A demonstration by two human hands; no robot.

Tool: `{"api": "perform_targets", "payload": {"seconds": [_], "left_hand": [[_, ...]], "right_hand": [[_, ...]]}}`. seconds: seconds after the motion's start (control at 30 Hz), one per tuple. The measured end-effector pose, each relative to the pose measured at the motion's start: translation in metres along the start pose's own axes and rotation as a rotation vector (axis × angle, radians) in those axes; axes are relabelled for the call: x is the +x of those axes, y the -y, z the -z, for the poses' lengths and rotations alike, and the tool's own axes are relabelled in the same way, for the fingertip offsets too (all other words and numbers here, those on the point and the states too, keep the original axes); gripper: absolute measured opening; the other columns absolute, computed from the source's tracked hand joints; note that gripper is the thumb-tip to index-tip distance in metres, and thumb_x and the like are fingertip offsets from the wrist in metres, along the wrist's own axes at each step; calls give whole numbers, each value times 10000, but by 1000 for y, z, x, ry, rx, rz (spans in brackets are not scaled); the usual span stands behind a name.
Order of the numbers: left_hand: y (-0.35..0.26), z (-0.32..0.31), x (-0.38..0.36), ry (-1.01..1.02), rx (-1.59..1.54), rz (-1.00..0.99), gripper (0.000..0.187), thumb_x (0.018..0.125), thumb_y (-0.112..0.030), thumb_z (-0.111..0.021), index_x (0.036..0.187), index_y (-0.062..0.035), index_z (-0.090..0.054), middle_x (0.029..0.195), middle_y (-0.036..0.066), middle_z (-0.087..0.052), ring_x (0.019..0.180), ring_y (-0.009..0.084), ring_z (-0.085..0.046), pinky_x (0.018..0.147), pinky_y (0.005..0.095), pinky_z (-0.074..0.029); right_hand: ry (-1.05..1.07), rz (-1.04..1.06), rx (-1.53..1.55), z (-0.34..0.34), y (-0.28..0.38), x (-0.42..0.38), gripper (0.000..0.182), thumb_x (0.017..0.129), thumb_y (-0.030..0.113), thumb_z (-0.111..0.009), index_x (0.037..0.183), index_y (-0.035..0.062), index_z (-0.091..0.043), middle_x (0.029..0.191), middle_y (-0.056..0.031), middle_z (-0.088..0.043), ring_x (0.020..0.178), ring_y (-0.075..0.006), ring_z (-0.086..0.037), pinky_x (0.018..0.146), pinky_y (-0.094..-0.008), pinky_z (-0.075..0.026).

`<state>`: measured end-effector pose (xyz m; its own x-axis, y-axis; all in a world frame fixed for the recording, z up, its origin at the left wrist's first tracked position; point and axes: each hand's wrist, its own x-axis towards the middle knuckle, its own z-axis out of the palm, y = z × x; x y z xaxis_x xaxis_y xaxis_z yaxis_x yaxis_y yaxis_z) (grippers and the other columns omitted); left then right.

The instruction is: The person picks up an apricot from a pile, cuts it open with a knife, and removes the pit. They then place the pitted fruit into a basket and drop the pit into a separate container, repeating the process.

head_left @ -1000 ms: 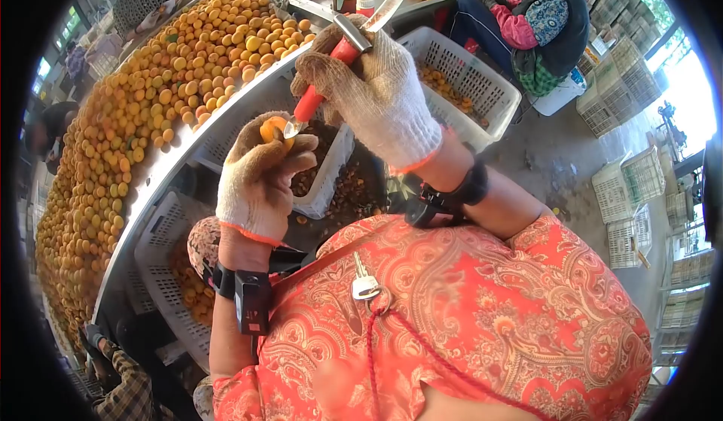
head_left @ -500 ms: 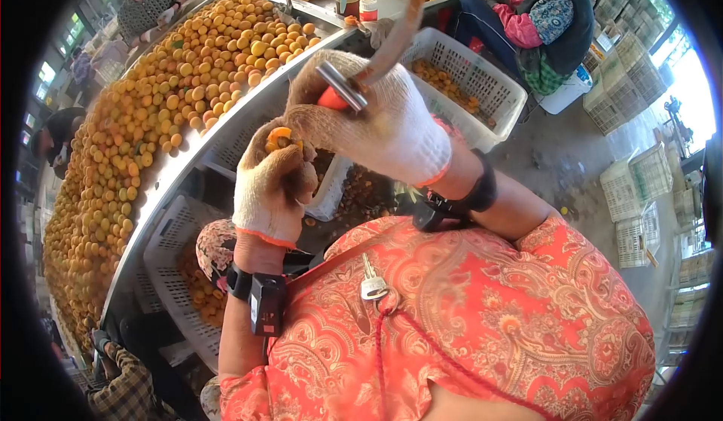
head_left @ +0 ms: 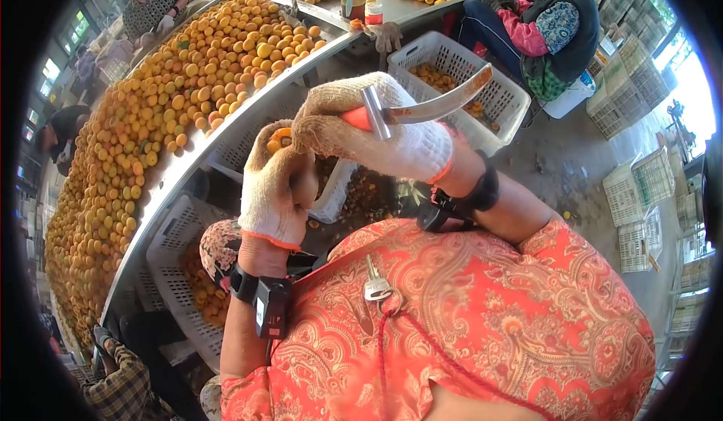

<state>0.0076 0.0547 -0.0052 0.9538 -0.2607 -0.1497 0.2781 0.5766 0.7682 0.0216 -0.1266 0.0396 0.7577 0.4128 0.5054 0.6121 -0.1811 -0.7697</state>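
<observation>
"What has just changed?"

"Left of centre in the frame, the left hand (head_left: 269,193) keeps its fingers curled tight on the fruit (head_left: 279,135). Next to it, the right hand (head_left: 384,151) has dropped level, fingers closed round the tool (head_left: 376,112), and the curved blade (head_left: 446,105) has swung from pointing up to pointing right. The fruit looks partly opened, so the work on it seems under way."

"What's hidden?"

"Most of the fruit, behind the fingers, and the tool's other end; whether that touches the fruit, I can't tell."
</observation>
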Motion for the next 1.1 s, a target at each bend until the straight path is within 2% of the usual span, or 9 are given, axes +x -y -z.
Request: {"api": "perform_targets", "payload": {"seconds": [0.23, 0.33, 0.6, 0.73, 0.83, 0.93, 0.97, 1.03, 1.1], "left_hand": [[-3, 5, 3, 31, 79, 20, 266, 914, -79, -574, 1177, -107, -593, 850, 24, -617, 443, 40, -299, 420, 204, -255], [-6, 1, 2, -66, 123, 16, 240, 916, -86, -572, 1155, -99, -595, 808, 9, -590, 433, 41, -294, 412, 208, -254], [-7, 0, 2, 7, 93, 21, 254, 900, -88, -641, 1145, -75, -576, 761, -9, -567, 465, 24, -351, 414, 191, -249], [-5, -5, 2, -21, 153, 8, 282, 895, -90, -578, 1177, -77, -579, 768, 4, -572, 427, 43, -311, 390, 200, -246], [-5, -15, 1, -125, 246, -23, 387, 818, -11, -531, 1200, -61, -558, 821, 47, -591, 435, 68, -364, 377, 195, -276], [-1, -8, 5, -55, 284, -47, 397, 800, 6, -542, 1192, -54, -553, 856, 40, -599, 520, 75, -459, 362, 191, -295], [-1, -2, 5, -16, 331, -37, 369, 820, 28, -543, 1180, -40, -576, 903, 30, -618, 631, 72, -537, 451, 187, -395], [13, 17, 20, 65, 355, -116, 366, 772, 108, -544, 1124, 10, -568, 969, 71, -630, 857, 146, -627, 744, 241, -499], [10, 23, 21, 108, 440, -61, 343, 792, 102, -536, 1118, 3, -576, 973, 60, -633, 846, 127, -612, 720, 230, -478]], "right_hand": [[51, -28, 50, 4, 2, 0, 218, 930, 225, -655, 898, 11, -677, 747, -113, -644, 668, -195, -640, 616, -316, -497], [-63, 12, 60, 7, 6, 1, 181, 918, 191, -670, 895, 12, -680, 762, -105, -646, 690, -185, -637, 632, -308, -494], [61, 86, 95, 5, -2, 4, 201, 941, 195, -652, 888, 4, -687, 703, -82, -642, 656, -146, -627, 621, -292, -496], [109, 78, 105, 6, -4, 3, 230, 952, 216, -637, 864, 6, -668, 701, -81, -626, 660, -141, -603, 612, -309, -489], [99, 50, 135, 4, -15, 3, 264, 963, 236, -623, 834, 9, -653, 694, -78, -613, 668, -128, -585, 602, -311, -478], [155, -21, 201, 8, -6, 4, 258, 956, 217, -617, 817, 2, -642, 675, -114, -614, 637, -150, -587, 611, -324, -485], [167, 16, 125, 8, -7, 6, 229, 940, 203, -623, 843, 0, -658, 705, -155, -629, 635, -217, -616, 621, -332, -493], [221, 26, 57, 10, -3, 5, 175, 946, 133, -606, 855, -8, -657, 713, -82, -654, 677, -150, -627, 629, -304, -504], [200, 93, 9, 8, -4, 3, 170, 939, 141, -617, 867, -8, -657, 740, -109, -663, 694, -173, -645, 644, -318, -507]]}}
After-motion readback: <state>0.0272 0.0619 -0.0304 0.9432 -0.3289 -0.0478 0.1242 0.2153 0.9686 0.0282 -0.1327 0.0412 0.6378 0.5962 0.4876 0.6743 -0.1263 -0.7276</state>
